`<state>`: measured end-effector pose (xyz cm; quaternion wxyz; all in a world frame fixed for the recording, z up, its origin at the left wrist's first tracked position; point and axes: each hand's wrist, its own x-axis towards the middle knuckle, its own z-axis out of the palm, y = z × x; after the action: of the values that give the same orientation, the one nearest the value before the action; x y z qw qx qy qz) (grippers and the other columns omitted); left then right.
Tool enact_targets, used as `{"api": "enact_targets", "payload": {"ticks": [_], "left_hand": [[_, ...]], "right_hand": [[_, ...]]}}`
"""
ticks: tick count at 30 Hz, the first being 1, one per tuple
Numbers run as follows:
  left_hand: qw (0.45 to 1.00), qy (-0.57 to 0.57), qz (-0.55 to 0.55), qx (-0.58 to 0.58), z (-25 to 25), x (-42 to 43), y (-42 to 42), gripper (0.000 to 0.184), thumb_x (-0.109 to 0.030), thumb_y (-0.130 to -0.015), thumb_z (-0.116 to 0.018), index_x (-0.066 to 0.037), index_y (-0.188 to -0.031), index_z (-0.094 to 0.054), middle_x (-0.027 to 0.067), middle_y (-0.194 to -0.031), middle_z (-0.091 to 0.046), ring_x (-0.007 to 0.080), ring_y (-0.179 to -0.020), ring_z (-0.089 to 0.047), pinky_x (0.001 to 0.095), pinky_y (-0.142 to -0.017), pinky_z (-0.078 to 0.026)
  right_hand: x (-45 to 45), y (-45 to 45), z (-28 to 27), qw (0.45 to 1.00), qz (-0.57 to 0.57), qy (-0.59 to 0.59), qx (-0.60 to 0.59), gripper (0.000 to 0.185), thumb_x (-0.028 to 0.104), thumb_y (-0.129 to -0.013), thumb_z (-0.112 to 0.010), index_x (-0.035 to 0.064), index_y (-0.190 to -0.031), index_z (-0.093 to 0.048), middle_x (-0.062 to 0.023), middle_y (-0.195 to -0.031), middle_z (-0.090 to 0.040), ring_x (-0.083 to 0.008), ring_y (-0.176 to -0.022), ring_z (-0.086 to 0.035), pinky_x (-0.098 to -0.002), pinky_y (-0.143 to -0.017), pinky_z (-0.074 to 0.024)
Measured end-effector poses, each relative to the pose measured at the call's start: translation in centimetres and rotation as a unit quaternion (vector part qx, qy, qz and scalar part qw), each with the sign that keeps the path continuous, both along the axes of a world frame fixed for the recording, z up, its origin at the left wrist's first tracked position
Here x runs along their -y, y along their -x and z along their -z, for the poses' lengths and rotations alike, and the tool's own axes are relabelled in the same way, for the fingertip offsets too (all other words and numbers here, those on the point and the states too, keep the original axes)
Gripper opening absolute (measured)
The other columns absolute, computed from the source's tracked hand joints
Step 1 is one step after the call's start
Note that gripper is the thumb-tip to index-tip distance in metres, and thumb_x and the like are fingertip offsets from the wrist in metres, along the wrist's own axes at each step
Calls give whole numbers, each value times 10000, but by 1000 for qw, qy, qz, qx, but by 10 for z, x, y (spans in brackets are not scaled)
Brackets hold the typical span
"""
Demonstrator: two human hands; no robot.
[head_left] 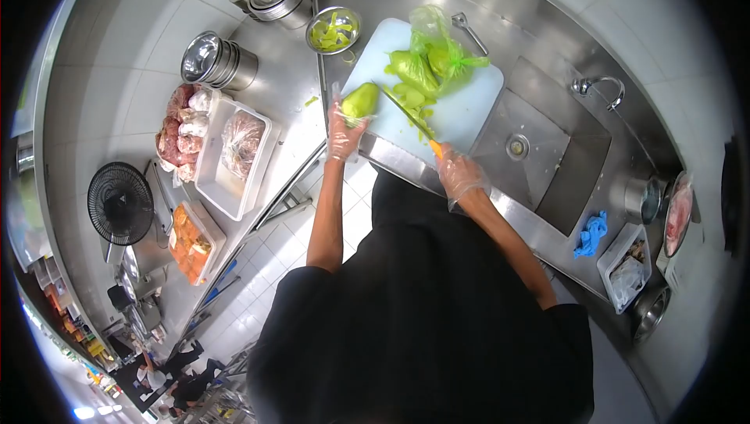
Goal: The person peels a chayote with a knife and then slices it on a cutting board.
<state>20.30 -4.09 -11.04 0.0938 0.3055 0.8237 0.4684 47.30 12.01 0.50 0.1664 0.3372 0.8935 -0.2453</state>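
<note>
My left hand (344,135), in a clear plastic glove, is closed around a pale green fruit (360,101) at the left edge of the white cutting board (465,123). My right hand (459,172), also gloved, grips the orange handle of a knife (412,121). Its dark blade points up and left, with the tip close to the fruit; whether they touch I cannot tell. Beneath and beside the blade lie pale green slices (412,97). A green plastic bag (430,53) with more green fruit rests on the board's far part.
A steel bowl (344,31) of green peelings stands left of the board. The sink (539,151) with its faucet (605,88) lies to the right. On the left counter are a white tub (234,147) with bagged meat, stacked steel containers (226,61) and a black fan (120,204).
</note>
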Motion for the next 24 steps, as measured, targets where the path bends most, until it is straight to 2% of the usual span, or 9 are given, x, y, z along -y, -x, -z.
{"api": "enact_targets", "payload": {"ticks": [1,7,10,13,16,19,20,23,24], "left_hand": [[999,-11,-34,-25,4,1,-4,958,-164,-749,-898,24,-1525,-367,231,-1417,-483,375,-1329,-503,437,-1122,-426],[996,-40,-76,-26,4,4,-28,984,-165,-756,-912,51,-1521,-334,225,-1353,-487,358,-1274,-510,440,-1103,-425],[995,-15,-93,-37,2,2,-30,908,-173,-823,-877,45,-1522,-339,209,-1384,-513,319,-1275,-547,428,-1117,-441],[988,-120,-48,89,-5,4,-31,775,-160,-881,-826,52,-1483,-385,205,-1337,-557,327,-1244,-569,438,-1110,-434],[993,-50,-37,104,-17,13,-37,697,-278,-915,-803,51,-1415,-445,229,-1248,-582,358,-1170,-591,447,-1070,-448],[989,23,-136,58,-22,10,-26,639,-363,-976,-722,80,-1369,-482,254,-1221,-610,362,-1153,-605,458,-1054,-459],[983,27,-168,66,-25,5,-17,692,-443,-973,-702,104,-1349,-505,272,-1298,-603,360,-1190,-608,441,-1050,-463],[982,43,-166,81,0,-23,24,778,-521,-879,-769,95,-1309,-566,272,-1301,-643,346,-1202,-646,413,-1021,-495],[978,85,-127,141,13,-31,35,804,-543,-836,-787,85,-1297,-588,267,-1286,-660,338,-1195,-660,408,-1005,-508]], "right_hand": [[0,0,0,1000,-1,1,-4,312,348,-1071,-479,69,-1208,-506,-207,-1015,-750,-427,-957,-724,-559,-802,-575],[-4,-2,-2,1000,3,13,-6,303,342,-1069,-480,82,-1217,-531,-211,-1053,-745,-425,-991,-717,-570,-833,-562],[-6,-3,-1,1000,6,21,-5,308,338,-1066,-487,85,-1235,-536,-216,-1072,-741,-426,-1010,-712,-573,-852,-555],[-9,-4,-3,1000,11,20,-4,313,337,-1063,-494,88,-1250,-535,-218,-1085,-738,-428,-1023,-707,-570,-861,-552],[-9,-9,-2,1000,25,10,-13,312,338,-1060,-500,90,-1245,-540,-218,-1086,-736,-432,-1027,-702,-568,-854,-550],[-10,-15,-5,999,23,12,-22,313,342,-1056,-507,88,-1234,-548,-218,-1070,-736,-436,-1014,-701,-569,-839,-549],[-10,-15,-10,1000,20,16,-18,313,343,-1055,-509,86,-1229,-551,-219,-1063,-736,-436,-1007,-701,-569,-835,-549],[-4,-18,-14,1000,14,15,-21,315,345,-1052,-513,84,-1223,-554,-217,-1050,-736,-436,-995,-701,-566,-834,-548],[-3,-19,-15,1000,12,12,-24,315,346,-1051,-514,84,-1222,-554,-215,-1047,-736,-435,-992,-702,-564,-837,-548]]}}
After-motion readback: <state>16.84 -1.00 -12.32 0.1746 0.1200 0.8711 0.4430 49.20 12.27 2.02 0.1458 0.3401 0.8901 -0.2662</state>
